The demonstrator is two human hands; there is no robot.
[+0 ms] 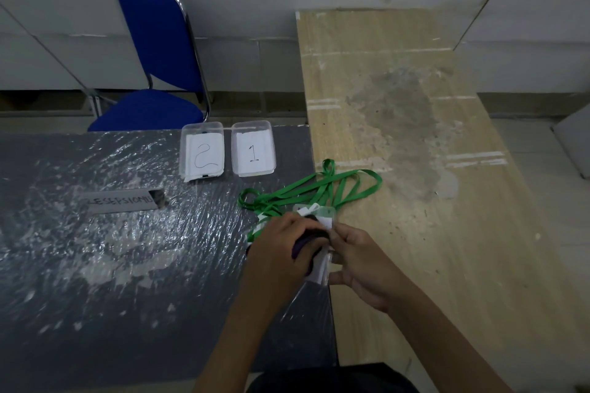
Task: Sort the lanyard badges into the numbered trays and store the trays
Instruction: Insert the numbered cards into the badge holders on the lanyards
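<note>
Two clear plastic trays stand at the far edge of the grey table: tray 2 (201, 150) on the left and tray 1 (253, 149) on the right, each with a numbered paper inside. A tangle of green lanyards (314, 188) lies just in front of them, across the seam with the wooden table. My left hand (281, 252) grips a dark purple lanyard strap bunched against a clear badge holder (321, 268). My right hand (357, 262) pinches that same badge holder from the right side. Another clear badge (314, 210) lies just beyond my fingers.
A grey table (111, 265) covered in crinkled plastic film carries a paper name sign (123, 200). A worn wooden table (415, 137) adjoins it on the right. A blue chair (159, 67) stands behind the grey table against the wall.
</note>
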